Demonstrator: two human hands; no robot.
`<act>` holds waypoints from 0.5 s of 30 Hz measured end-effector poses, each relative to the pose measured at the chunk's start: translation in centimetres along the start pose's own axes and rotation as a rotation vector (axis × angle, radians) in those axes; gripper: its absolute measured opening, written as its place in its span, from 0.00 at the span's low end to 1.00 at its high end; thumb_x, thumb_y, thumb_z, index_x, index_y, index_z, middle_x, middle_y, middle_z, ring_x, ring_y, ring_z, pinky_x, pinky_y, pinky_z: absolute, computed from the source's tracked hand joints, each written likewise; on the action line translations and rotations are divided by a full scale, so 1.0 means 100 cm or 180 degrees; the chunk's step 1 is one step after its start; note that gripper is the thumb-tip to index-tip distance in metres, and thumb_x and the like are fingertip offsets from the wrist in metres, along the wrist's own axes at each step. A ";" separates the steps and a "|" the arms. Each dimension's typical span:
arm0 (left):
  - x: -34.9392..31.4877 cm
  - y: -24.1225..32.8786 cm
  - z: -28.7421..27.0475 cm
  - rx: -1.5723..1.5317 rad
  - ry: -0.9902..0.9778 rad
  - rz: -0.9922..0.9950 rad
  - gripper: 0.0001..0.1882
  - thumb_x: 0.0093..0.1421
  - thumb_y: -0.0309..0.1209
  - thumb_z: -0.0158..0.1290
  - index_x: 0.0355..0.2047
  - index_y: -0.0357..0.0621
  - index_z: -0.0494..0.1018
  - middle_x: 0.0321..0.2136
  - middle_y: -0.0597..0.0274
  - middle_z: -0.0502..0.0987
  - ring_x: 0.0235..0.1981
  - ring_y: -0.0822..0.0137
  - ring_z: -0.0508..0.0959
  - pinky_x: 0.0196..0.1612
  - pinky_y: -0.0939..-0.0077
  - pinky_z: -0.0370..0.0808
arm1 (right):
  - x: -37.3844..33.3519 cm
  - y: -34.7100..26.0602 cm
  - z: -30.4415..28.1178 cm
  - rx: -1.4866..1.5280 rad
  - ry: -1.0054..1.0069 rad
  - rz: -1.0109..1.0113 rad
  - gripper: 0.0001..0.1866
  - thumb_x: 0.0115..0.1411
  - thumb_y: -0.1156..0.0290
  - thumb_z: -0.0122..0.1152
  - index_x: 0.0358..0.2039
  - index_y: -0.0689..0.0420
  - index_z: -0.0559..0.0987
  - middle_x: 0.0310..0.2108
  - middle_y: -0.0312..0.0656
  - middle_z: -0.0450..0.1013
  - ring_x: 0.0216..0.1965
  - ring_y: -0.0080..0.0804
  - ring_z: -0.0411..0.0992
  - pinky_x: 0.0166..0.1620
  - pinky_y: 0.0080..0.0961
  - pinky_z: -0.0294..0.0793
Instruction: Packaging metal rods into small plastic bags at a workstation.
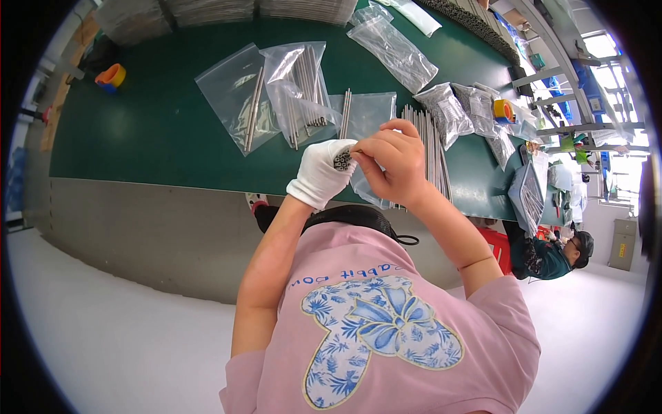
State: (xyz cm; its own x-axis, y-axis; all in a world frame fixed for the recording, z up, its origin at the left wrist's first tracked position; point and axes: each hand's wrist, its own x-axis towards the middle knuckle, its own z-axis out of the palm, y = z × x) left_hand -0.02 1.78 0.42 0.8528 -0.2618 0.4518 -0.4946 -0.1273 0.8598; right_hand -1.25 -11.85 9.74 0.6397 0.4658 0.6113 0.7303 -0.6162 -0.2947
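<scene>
My left hand, in a white glove, is wrapped around a bundle of thin metal rods, whose round ends face up toward me. Bare and closed in a pinch, my right hand has its thumb and fingertips right at those ends. Whatever lies between its fingertips is too small to make out. Beyond my left hand, loose rods rest on clear plastic bags. A row of more metal rods lies on the table behind my right hand.
The green table has its near edge close to my waist. Filled plastic bags and a yellow tape roll lie at the right, another tape roll far left. A blue tray of rods stands near a seated person.
</scene>
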 end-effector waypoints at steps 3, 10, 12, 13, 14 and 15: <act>0.000 0.001 0.000 0.0021 -0.0019 -0.0006 0.10 0.47 0.24 0.57 0.33 0.46 0.75 0.25 0.56 0.77 0.27 0.54 0.77 0.29 0.69 0.74 | 0.000 0.001 0.001 0.0028 0.0030 -0.0038 0.04 0.45 0.78 0.60 0.22 0.55 0.76 0.17 0.34 0.71 0.18 0.29 0.68 0.38 0.29 0.67; -0.001 0.002 0.000 0.0028 -0.0038 -0.0040 0.10 0.48 0.24 0.56 0.33 0.46 0.75 0.25 0.56 0.77 0.27 0.55 0.77 0.29 0.70 0.74 | 0.000 0.000 0.002 0.0043 0.0008 -0.0052 0.04 0.45 0.78 0.61 0.23 0.56 0.76 0.17 0.34 0.70 0.17 0.30 0.67 0.37 0.28 0.67; -0.002 0.002 0.000 0.0014 -0.0041 -0.0054 0.09 0.48 0.24 0.56 0.32 0.46 0.75 0.25 0.56 0.77 0.27 0.55 0.77 0.29 0.70 0.74 | -0.001 -0.003 0.000 -0.0003 0.0189 -0.0039 0.04 0.44 0.76 0.62 0.22 0.55 0.75 0.17 0.35 0.70 0.18 0.32 0.68 0.34 0.27 0.68; -0.001 0.003 -0.001 0.0006 -0.0067 -0.0086 0.09 0.48 0.25 0.56 0.32 0.46 0.75 0.25 0.56 0.77 0.27 0.55 0.77 0.29 0.70 0.74 | -0.002 -0.003 0.000 0.0002 0.0188 -0.0043 0.04 0.44 0.76 0.62 0.22 0.55 0.75 0.17 0.35 0.70 0.18 0.32 0.68 0.34 0.27 0.68; -0.001 0.004 -0.001 -0.0008 -0.0099 -0.0116 0.09 0.48 0.25 0.56 0.32 0.46 0.75 0.25 0.56 0.77 0.27 0.55 0.77 0.29 0.70 0.74 | -0.002 -0.003 -0.001 0.0038 0.0182 0.0015 0.04 0.44 0.76 0.62 0.22 0.55 0.75 0.16 0.35 0.70 0.18 0.32 0.68 0.34 0.27 0.67; -0.001 0.005 -0.001 -0.0012 -0.0101 -0.0115 0.09 0.48 0.25 0.56 0.32 0.46 0.75 0.25 0.56 0.77 0.27 0.55 0.77 0.29 0.70 0.74 | -0.003 -0.003 -0.002 0.0074 0.0176 0.0076 0.04 0.44 0.76 0.62 0.22 0.55 0.75 0.16 0.35 0.70 0.18 0.32 0.68 0.34 0.27 0.67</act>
State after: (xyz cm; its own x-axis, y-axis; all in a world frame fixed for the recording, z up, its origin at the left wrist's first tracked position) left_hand -0.31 1.81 0.81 0.8643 -0.2873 0.4128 -0.4629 -0.1337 0.8763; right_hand -1.70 -11.88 9.82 0.6433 0.4151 0.6433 0.7209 -0.6114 -0.3263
